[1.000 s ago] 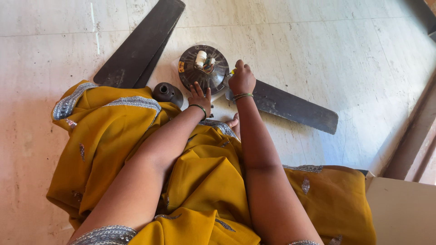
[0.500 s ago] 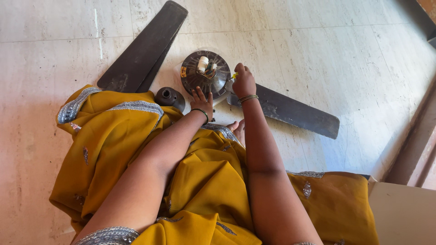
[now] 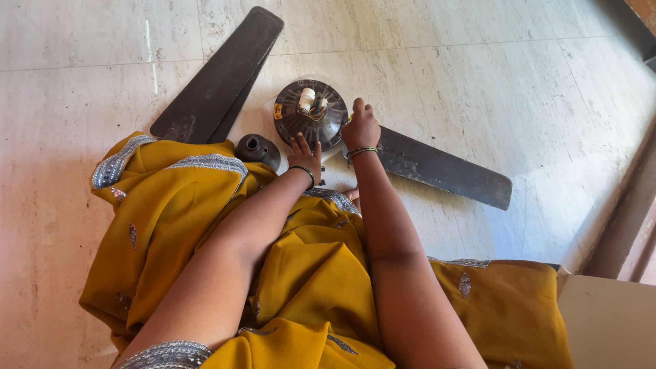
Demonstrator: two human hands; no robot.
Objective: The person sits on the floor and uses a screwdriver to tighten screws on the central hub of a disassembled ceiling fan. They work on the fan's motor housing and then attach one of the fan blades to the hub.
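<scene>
Dark fan motor (image 3: 311,113) unmoved; right hand (image 3: 360,128) still grips its rim; left hand (image 3: 305,152) stays open.

Your hands sit by a dark, dull metal fan motor (image 3: 309,115) w/ exposed copper-look wiring. Fan blades (image 3: 217,78) look matt, dusty brown. Floor (image 3: 478,75) is pale polished stone (faint streaks). Your mustard cloth garment (image 3: 171,225) has shiny silver embroidered trim.

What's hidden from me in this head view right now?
- Near rim of the fan motor: covered by the left hand and right hand.
- Right hand's fingertips and anything they pinch: hidden behind the hand.
- Wiring on the motor: too small.
- Third blade: hidden under the yellow cloth, if present.
</scene>
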